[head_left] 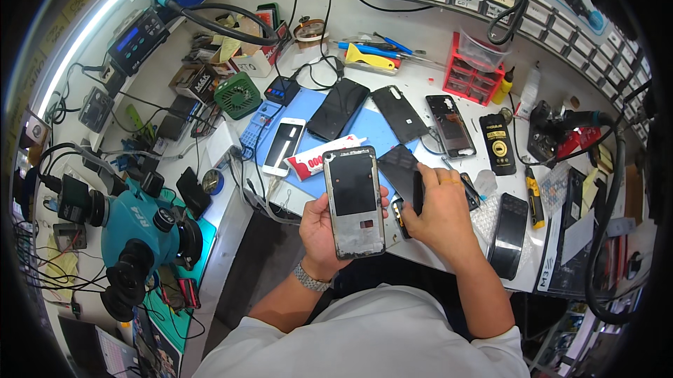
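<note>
My left hand (pixel 317 227) grips a bare phone frame (pixel 352 185) upright, thumb on one edge and fingertips round the other. The frame has a black upper area, a silver lower part and a small dark cutout. To its right, my right hand (pixel 447 213) closes its thumb and fingers round a thin, dark phone panel (pixel 398 168) at the bench's near edge; the hand hides part of it. A small, yellow-edged item lies under that hand, mostly hidden. Behind the frame lies a red and white packet (pixel 308 162), with a white phone (pixel 286 141) beyond it.
A black phone (pixel 339 108), a dark back cover (pixel 399 113) and another phone housing (pixel 450 126) lie farther back. A teal microscope (pixel 144 227) stands at left. At right are a yellow utility knife (pixel 535 199), a black curved case (pixel 508 234) and a red drawer box (pixel 473 73).
</note>
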Tool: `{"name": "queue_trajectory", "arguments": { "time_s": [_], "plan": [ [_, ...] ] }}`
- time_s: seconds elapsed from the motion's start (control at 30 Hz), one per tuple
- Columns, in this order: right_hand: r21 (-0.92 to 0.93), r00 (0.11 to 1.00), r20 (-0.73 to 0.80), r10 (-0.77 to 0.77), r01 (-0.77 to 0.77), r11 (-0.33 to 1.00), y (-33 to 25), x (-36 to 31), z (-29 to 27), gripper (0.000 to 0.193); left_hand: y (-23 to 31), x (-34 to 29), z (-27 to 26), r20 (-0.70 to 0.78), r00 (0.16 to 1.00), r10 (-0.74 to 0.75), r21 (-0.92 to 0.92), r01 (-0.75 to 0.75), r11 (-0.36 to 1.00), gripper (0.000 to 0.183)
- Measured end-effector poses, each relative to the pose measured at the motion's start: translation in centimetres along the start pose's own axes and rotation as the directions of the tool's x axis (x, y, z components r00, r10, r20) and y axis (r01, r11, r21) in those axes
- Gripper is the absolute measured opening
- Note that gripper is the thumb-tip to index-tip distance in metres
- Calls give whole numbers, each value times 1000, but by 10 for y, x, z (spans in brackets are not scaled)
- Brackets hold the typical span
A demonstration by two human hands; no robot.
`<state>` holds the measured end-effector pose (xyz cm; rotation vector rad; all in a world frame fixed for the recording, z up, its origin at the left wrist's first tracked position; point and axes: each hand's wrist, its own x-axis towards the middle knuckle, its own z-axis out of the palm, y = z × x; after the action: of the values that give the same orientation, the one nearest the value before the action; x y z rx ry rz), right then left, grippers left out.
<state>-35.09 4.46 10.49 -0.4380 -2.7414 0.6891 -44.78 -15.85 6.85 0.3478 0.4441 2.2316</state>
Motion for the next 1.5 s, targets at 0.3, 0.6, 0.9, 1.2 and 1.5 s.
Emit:
{"name": "queue_trajectory", "arguments": {
  "time_s": [0.3, 0.6, 0.9, 1.2, 1.5],
  "plan": [
    [541, 968, -125, 216, -116, 833, -12, -2, -38, 70, 3, 6, 11, -126, 988, 88, 167, -66, 984, 72],
    [845, 996, 71, 46, -85, 529, -8, -22, -58, 82, 8, 31, 27, 6, 956, 294, 370, -275, 887, 73],
    [822, 997, 58, 48, -75, 564, -6, -22, -56, 83, 5, 38, 25, 56, 957, 283, 320, -286, 903, 82],
    [812, 993, 98, 70, -120, 571, -8, -21, -54, 85, 4, 36, 25, 14, 960, 279, 287, -271, 919, 89],
    [836, 996, 61, 59, -83, 543, -11, -13, -43, 82, -12, 33, 21, 14, 967, 254, 387, -239, 891, 86]
  ]
}}
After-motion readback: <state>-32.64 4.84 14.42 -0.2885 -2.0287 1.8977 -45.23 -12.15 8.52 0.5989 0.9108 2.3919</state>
